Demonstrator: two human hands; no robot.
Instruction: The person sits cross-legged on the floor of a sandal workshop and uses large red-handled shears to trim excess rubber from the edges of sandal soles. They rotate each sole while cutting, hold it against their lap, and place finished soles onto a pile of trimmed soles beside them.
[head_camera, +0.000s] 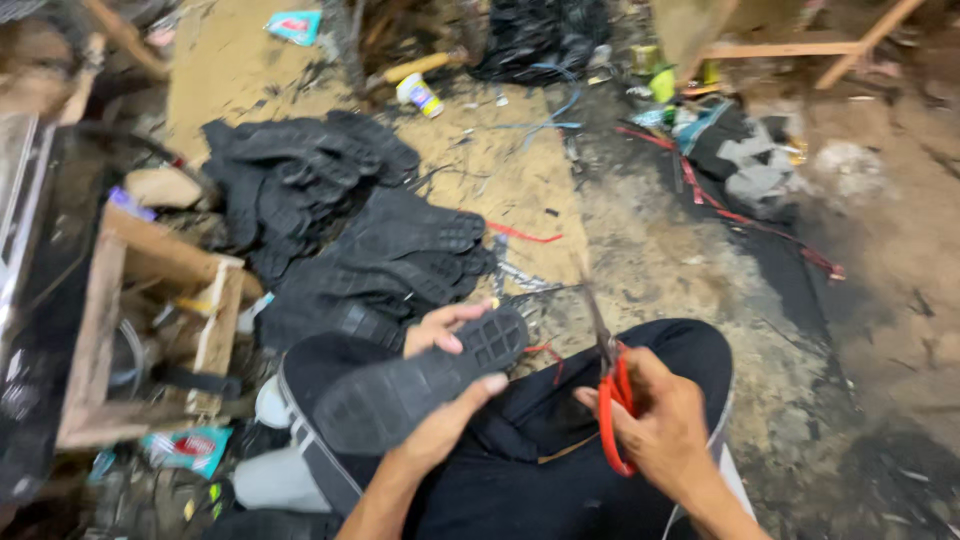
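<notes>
1. The left hand is clamped on a black rubber shoe sole with a moulded block tread, thumb across the near edge and fingers curled over the far edge. The sole lies tread-up across the lap, over dark trousers.

2. The right hand is closed around the red looped handles of a pair of scissors with thin dark blades. The blades point up and away, just right of the sole and not touching it; blur hides whether they are parted.

3. Beyond the sole, on the sandy floor, lies a heap of similar black treaded soles. Left of the sole stands a rough wooden frame; far beyond it, a small white can with a yellow band.

4. If the sole's edge is being trimmed, it would go best, I judge, with the sole pinned firmly and the cut kept near the holding fingers so that the rubber does not flex.

5. Turning the sole into the blades, rather than twisting the wrist, should give a smoother outline.

6. The left thumb sits near the edge, so it wants to stay behind the cutting line.
</notes>
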